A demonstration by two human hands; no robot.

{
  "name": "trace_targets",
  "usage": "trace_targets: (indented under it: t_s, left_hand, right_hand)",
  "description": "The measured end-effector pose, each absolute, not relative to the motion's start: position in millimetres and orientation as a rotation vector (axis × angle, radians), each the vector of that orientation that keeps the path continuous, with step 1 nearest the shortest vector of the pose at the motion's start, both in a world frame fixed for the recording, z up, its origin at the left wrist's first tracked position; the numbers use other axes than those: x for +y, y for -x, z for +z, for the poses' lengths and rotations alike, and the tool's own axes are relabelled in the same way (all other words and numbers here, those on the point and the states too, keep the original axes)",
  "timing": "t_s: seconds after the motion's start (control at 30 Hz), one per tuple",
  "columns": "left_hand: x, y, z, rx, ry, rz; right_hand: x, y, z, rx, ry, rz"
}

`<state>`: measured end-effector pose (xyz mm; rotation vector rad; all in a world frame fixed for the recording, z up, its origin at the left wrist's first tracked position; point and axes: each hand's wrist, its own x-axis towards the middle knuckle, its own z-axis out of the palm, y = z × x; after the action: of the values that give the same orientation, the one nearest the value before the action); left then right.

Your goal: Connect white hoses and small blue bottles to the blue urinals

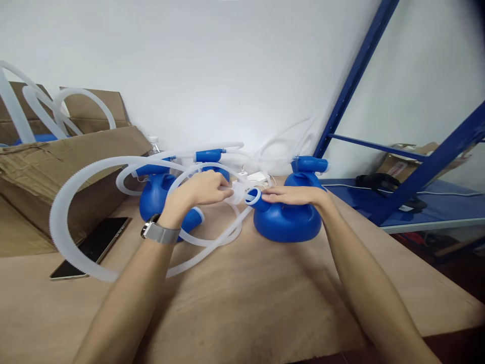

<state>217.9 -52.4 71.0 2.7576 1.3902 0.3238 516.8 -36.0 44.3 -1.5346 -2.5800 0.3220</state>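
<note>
My right hand (290,194) lies over a blue plastic bottle (287,225), its fingers along the tilted neck and its open white-rimmed mouth facing left. Just left of that mouth, my left hand (202,189) is closed with its fingertips at a translucent cap (237,193); the fingers partly hide it. A translucent ribbed hose (60,212) loops around my left wrist and across the table. Behind my left hand stands another blue bottle (151,197), partly covered. A second blue bottle (303,167) with a sideways blue cylinder on top stands behind the one under my right hand.
At the left, a cardboard box (76,156) holds more hoses and something blue. A black phone (93,247) lies in front of it on the wooden table (242,313). Blue metal shelving (352,76) rises at the right. White adapters (257,177) sit near the wall.
</note>
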Motion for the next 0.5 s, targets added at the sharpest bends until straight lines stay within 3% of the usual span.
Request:
trace_targets:
  t_s: [0.13,0.4,0.5]
  left_hand:
    - [-53.3,-242.3,60.8,1.382,-2.878,0.355]
    - [-56.9,-248.3,58.0,1.391,-2.876,0.327]
    - [-57.7,-246.7,57.7,1.343,-2.875,0.327]
  right_hand:
    - [-33.2,-513.7,48.6,-2.716,1.352,0.767]
    - [-34.3,-526.9,51.9,-2.489,1.216,1.132]
    - [-34.6,-533.5,51.2,-2.475,1.254,1.075]
